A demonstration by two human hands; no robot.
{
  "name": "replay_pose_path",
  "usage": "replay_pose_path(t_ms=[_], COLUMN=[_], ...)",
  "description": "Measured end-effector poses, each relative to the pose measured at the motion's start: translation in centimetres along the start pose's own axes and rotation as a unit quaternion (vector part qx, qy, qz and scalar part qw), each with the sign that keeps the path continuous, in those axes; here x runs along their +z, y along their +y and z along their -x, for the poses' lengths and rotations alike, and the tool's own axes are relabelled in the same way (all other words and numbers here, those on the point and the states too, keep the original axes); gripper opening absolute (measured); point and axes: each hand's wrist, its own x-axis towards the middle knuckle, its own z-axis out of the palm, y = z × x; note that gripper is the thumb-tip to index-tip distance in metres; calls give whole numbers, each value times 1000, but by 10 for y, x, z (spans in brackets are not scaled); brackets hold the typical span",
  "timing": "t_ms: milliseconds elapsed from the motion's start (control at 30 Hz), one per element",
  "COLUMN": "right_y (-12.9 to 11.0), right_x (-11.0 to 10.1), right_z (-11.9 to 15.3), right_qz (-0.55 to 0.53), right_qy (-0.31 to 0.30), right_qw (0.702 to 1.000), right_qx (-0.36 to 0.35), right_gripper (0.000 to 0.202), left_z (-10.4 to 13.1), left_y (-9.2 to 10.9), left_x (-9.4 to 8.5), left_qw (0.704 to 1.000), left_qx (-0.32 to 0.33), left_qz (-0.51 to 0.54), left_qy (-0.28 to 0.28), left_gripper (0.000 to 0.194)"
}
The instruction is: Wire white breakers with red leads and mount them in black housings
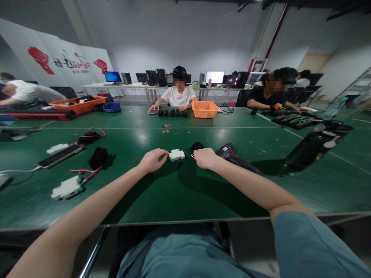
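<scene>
My left hand [153,160] is closed in a pinch, its fingertips at the left end of a small white circuit breaker [177,155]. The breaker is just above the green table. To its right, my right hand [205,158] is closed on a red wire [193,156], whose short end sticks out towards the breaker with a gap between them. A black block [197,146] lies just behind my right fingers. Beside that hand rests a black power drill [227,150], partly hidden by my forearm.
On the left lie another white breaker [67,187] with red wires, a black block [98,157] and a phone [60,156] on a cable. A dark bottle [311,148] stands at right. Across the table [139,200], a person sits near an orange bin [205,110].
</scene>
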Motion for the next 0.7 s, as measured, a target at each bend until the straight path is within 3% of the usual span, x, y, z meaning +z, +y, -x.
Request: replay_pose_path(t_ms=[133, 267, 400, 567, 700], right_y=[5, 10, 15, 19, 21], right_x=[8, 12, 11, 7, -2], right_z=[-10, -19, -22, -19, -14], right_qz=[-6, -12, -19, -26, -28], right_qy=[-12, -31, -43, -30, 18], right_qw=[1000, 999, 999, 999, 999], right_qx=[12, 17, 21, 4, -6], right_gripper=[26, 27, 28, 31, 34], left_z=[-4, -11, -15, -11, -4], left_y=[-2, -7, -9, -7, -1], left_x=[9, 24, 34, 27, 17], left_qw=[998, 998, 999, 999, 999], left_qx=[-55, -69, -36, -3, 4], left_qz=[13, 8, -3, 27, 41], left_qy=[40, 12, -18, -17, -18], left_gripper=[43, 52, 49, 43, 46])
